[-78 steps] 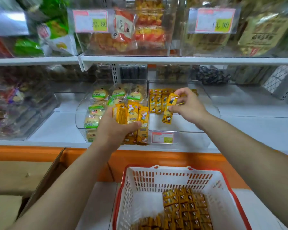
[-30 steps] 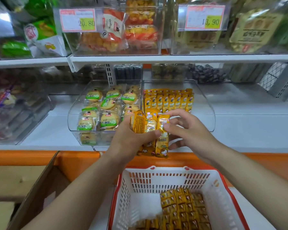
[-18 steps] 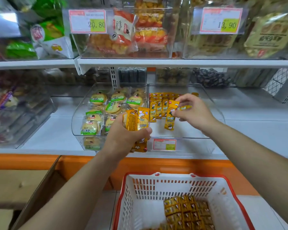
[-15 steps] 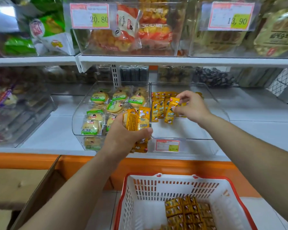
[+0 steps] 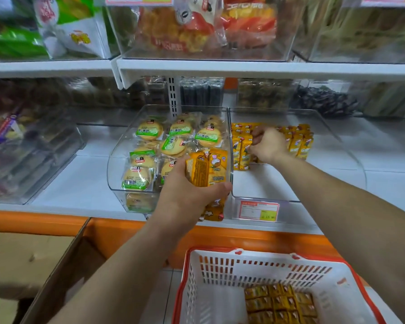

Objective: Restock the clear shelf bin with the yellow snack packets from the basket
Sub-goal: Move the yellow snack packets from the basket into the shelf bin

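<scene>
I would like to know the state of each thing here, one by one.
left hand: grips a bundle of yellow packets.
right hand: inside the clear bin, fingers curled at the shelved packets; grip unclear.
clear bin: partly filled.
basket: holds loose packets.

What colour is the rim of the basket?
Red; the basket itself is white. The head view shows it best.

You have two hands in frame, left hand (image 5: 185,199) and right hand (image 5: 269,146); one basket (image 5: 220,265); two centre bins (image 5: 351,157); packets (image 5: 241,150) beyond exact counting.
</scene>
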Available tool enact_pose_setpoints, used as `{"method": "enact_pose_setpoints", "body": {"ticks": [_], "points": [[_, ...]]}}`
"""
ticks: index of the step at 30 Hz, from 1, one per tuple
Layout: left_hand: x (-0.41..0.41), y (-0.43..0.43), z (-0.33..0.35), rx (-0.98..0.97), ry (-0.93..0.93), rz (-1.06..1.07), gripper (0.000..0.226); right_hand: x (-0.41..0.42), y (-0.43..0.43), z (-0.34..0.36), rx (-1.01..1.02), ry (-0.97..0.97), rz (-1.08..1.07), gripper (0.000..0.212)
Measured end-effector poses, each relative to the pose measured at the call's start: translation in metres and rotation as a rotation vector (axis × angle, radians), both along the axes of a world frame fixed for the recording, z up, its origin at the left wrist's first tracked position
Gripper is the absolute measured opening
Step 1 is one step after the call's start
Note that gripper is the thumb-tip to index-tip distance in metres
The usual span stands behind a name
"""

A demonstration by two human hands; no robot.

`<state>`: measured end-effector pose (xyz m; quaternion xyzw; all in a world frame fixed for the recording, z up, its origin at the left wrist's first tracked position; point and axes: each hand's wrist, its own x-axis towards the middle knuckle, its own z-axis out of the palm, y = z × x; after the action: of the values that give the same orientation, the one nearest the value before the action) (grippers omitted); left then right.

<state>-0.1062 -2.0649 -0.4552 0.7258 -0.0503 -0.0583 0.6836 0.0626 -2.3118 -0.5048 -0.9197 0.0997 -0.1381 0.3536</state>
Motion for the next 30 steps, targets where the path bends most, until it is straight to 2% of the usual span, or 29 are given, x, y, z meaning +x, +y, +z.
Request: {"method": "enact_pose_setpoints", "body": {"ticks": [6,8,11,14,17,23,26,28,30], "points": [[-0.001,-0.003,0.001,0.029,0.017,0.016,0.047,-0.021,-0.007,0.017,0.005,0.033,-0.004,0.05],[-0.002,-0.004,0.001,0.033,0.024,0.016,0.047,-0.044,-0.008,0.031,0.048,-0.007,0.012,0.046],[-0.006,-0.006,0.002,0.024,0.056,-0.002,0.045,-0.099,-0.007,0.055,0.21,-0.067,0.099,0.03],[-0.011,-0.012,0.004,-0.016,0.117,-0.052,0.044,-0.166,0.0,0.074,0.464,-0.003,0.252,0.017],[-0.02,-0.022,0.007,-0.077,0.169,-0.126,0.045,-0.218,0.01,0.077,0.694,0.092,0.311,0.023],[-0.045,-0.05,0.005,-0.098,0.146,-0.306,0.05,-0.243,0.012,0.074,0.787,0.131,0.301,0.038],[-0.052,-0.055,0.003,-0.075,0.135,-0.36,0.038,-0.246,0.003,0.074,0.674,0.174,0.353,0.041],[-0.055,-0.057,0.003,-0.088,0.138,-0.376,0.032,-0.248,-0.002,0.074,0.694,0.191,0.37,0.038],[-0.057,-0.059,0.004,-0.084,0.147,-0.336,0.033,-0.249,-0.007,0.078,0.797,0.191,0.376,0.032]]}}
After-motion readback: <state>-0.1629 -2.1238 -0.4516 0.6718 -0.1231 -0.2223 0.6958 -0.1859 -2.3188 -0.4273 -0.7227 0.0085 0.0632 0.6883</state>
